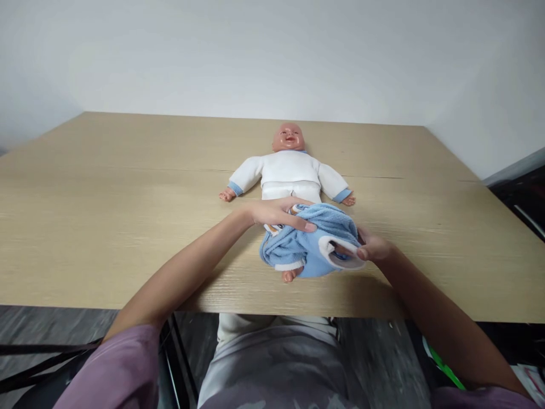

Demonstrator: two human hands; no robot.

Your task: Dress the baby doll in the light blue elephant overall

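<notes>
A baby doll [291,166] in a white top with blue cuffs lies on its back, its head away from me and its arms spread. Blue terry pants [315,244] with white cuffs are bunched over its legs. One small foot [291,275] sticks out of the cuff on the left; through the other cuff's opening, part of the second foot seems to show. My left hand [283,215] grips the upper edge of the pants, thumb on top. On the other side, my right hand [373,244] pinches the fabric near the open white cuff.
The wooden table [128,227] stretches out to both sides, with its front edge close to my body. A pale wall [255,62] stands behind it. A dark object [523,187] is at the right edge, and black chair parts [46,363] are below on the left.
</notes>
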